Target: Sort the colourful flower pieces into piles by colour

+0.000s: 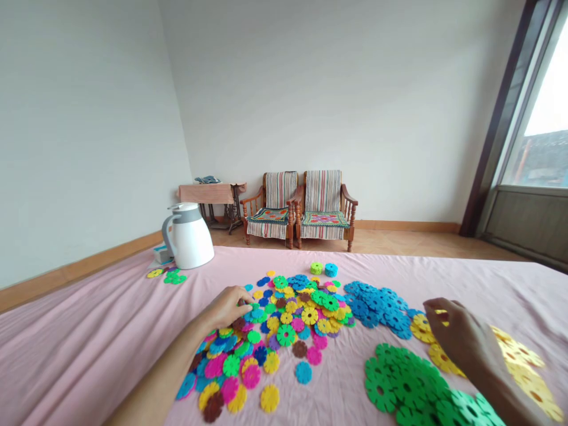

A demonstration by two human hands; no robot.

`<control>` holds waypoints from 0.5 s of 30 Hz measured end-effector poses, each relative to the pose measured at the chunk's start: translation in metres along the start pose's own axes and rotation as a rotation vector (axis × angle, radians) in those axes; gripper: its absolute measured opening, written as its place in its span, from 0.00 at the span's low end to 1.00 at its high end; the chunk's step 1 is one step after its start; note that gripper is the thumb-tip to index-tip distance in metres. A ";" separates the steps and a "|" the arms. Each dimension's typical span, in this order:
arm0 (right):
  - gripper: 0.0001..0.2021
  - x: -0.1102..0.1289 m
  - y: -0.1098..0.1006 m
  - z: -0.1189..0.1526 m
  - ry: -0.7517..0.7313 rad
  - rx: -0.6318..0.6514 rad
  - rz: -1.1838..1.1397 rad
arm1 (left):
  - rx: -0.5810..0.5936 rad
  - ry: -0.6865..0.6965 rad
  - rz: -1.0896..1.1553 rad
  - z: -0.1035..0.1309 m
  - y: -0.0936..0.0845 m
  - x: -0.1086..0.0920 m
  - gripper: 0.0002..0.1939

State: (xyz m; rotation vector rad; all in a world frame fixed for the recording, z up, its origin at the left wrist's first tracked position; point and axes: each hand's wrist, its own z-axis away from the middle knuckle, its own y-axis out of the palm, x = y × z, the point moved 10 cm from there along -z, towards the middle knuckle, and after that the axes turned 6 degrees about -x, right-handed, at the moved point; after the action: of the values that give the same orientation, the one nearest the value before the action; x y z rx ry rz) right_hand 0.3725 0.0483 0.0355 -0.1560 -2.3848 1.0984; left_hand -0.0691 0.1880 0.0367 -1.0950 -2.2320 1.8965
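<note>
My left hand (229, 307) is at the left edge of a heap of mixed flower-shaped plastic discs (286, 335) in yellow, green, pink, blue, brown and purple. Its fingers are curled together, and what they pinch, if anything, is hidden. Over the yellow discs (441, 359) on the right is my right hand (459, 334), bent at the wrist with thumb and fingers closed in a pinch. Yellow shows through the gap between them; whether a disc is held cannot be made out. Blue discs (377, 305) lie piled left of this hand, and large green discs (406, 378) nearer to me.
A white jug with a grey handle (193, 239) stands at the far left of the pink cloth (110, 331), beside a small box (162, 254) and several discs (174, 277). Two small stacks, green (316, 268) and blue (331, 270), sit behind the heap. Two wooden armchairs (326, 204) are beyond.
</note>
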 end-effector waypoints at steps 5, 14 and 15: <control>0.15 0.008 0.011 0.003 -0.032 0.064 -0.054 | -0.129 -0.029 0.015 -0.003 -0.017 -0.003 0.10; 0.16 0.028 0.016 0.009 -0.072 0.106 -0.077 | 0.161 -0.111 0.660 0.013 0.049 -0.080 0.13; 0.16 0.028 0.017 0.010 -0.072 0.112 -0.071 | 0.227 -0.103 0.762 0.019 0.059 -0.098 0.15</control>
State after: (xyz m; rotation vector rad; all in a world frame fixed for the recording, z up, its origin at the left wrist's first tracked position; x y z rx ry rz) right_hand 0.3413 0.0614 0.0289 0.0073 -2.3641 1.2195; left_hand 0.0257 0.1233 0.0209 -2.0359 -1.6865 2.4070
